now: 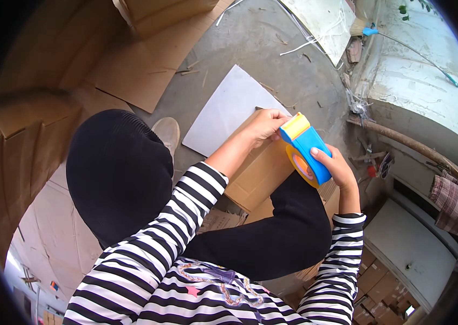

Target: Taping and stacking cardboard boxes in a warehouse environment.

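Note:
My right hand (337, 168) grips a blue and yellow tape dispenser (311, 147), its thumb lying across the blue side. A roll of tape shows in the round yellow part. At the dispenser's yellow front end, my left hand (265, 125) is closed in a pinch with its fingertips against the edge. What those fingertips hold, if anything, is hidden. Below both hands a brown cardboard box (258, 179) lies tilted beside my bent leg. Under its far end is a white flat sheet (229, 105) on the floor.
Large brown cardboard pieces (137, 70) stand and lie at the left. A broom (372, 31) with a blue collar leans at the upper right. A wooden pole (402, 143) and a plaid cloth (456, 206) are at the right, above a pale panel (410, 249).

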Motion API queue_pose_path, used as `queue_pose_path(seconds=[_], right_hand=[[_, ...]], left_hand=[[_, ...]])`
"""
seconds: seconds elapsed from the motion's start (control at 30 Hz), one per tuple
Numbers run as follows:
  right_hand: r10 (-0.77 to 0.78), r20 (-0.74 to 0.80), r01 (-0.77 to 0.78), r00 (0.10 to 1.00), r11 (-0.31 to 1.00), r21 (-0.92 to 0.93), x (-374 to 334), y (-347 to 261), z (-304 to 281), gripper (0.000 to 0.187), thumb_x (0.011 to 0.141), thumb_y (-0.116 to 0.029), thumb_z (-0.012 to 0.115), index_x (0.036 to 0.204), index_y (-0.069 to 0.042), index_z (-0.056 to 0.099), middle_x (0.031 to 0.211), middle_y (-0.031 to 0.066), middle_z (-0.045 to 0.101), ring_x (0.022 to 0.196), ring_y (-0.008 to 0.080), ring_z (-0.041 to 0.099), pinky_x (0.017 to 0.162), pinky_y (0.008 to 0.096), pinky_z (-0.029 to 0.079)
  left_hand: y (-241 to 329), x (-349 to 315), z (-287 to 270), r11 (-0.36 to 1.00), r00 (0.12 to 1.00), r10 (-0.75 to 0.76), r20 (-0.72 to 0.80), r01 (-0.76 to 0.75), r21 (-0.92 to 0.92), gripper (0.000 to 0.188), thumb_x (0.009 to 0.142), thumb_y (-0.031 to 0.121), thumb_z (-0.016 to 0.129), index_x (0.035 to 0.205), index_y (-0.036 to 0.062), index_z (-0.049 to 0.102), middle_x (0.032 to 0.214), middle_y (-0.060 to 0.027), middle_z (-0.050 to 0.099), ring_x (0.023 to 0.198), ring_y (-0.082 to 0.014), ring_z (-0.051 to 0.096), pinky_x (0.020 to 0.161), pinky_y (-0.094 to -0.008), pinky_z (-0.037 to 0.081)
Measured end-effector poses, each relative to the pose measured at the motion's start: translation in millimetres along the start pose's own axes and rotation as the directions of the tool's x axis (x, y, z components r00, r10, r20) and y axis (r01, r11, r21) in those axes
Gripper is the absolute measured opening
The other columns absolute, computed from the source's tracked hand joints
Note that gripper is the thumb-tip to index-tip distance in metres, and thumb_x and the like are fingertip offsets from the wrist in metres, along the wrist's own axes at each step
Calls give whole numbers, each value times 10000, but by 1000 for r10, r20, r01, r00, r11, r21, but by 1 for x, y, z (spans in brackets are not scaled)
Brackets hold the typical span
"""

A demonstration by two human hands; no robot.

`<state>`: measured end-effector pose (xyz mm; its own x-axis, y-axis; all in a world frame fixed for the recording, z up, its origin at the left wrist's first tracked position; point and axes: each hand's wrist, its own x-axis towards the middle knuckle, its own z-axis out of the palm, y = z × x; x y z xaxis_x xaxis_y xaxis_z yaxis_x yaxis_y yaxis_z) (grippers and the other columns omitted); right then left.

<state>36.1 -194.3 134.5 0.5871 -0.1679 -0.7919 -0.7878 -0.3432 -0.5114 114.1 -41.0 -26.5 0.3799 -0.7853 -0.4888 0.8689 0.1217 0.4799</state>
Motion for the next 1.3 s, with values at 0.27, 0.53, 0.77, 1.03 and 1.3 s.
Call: queue_pose_path(seconds=[0.27,0.53,0.77,1.03,1.3], right_hand=[[66,16,-66,998,997,-34,1,-13,0,515,846,-441,595,1000,47,541,691,76,599,560,125,587,534,230,477],[207,14,-206,978,976,-70,-12,9,-7,563,818,-495,604,989,41,588,815,72,616,705,113,576,658,240,476],[219,27,-216,975,971,-100,-7,8,-12,566,819,-498,603,973,45,592,802,74,618,701,116,578,651,244,477],[168,-17,-169,986,979,-110,-6,5,-6,512,844,-436,593,957,62,555,646,85,598,528,140,592,506,234,484],[202,13,-200,979,977,-75,-4,6,-5,497,850,-430,586,935,59,550,638,92,596,518,155,594,500,243,488]], left_hand=[[-9,12,-7,914,927,369,-72,-348,210,179,879,192,615,781,48,576,665,16,561,565,-40,488,491,-191,405],[-41,31,-36,875,869,441,-226,-361,322,162,859,165,636,763,49,579,625,25,552,548,-34,487,473,-196,390],[-53,33,-23,790,842,477,-251,-285,543,165,855,201,615,789,56,574,639,-32,580,592,-129,562,552,-290,441],[-38,17,-12,495,824,539,-177,-140,858,214,853,302,591,854,90,557,836,-89,631,773,-313,604,660,-415,477],[-41,1,-30,497,848,474,-237,-36,867,189,835,169,525,966,38,558,1067,-131,614,1002,-294,578,816,-403,472]])
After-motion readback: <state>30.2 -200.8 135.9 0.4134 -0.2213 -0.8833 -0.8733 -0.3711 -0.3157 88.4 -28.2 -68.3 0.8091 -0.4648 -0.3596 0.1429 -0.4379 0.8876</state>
